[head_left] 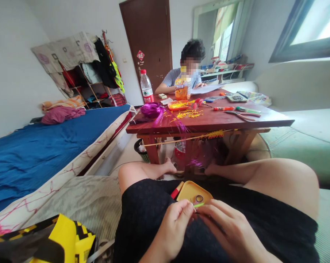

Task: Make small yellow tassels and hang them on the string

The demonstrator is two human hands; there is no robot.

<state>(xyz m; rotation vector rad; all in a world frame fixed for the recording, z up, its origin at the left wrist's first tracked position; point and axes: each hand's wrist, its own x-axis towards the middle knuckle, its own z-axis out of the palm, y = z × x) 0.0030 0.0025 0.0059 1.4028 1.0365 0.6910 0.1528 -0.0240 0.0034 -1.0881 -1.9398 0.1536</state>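
Observation:
My left hand (176,223) is closed in a pinch, thumb against forefinger, over my lap. It grips one end of a thin yellow-green strip (199,205). Fingers of my right hand (225,219) close on the other end; the fingertips partly hide it, and what the strip is I cannot tell. Just beyond the hands a shallow yellow tray (191,188) rests on the black cloth over my lap, with a dark ring (199,198) in it. A red stick-like thing with a tan end (177,190) leans by the tray's left side.
Ahead stands a red-brown table (159,128) with purple strands (154,110), scattered yellow pieces (187,114), pliers (240,115) and bottles. A thin stick (176,140) with yellow pieces runs below its edge. Another person (173,78) sits behind it. A yellow-black bag (69,237) lies left.

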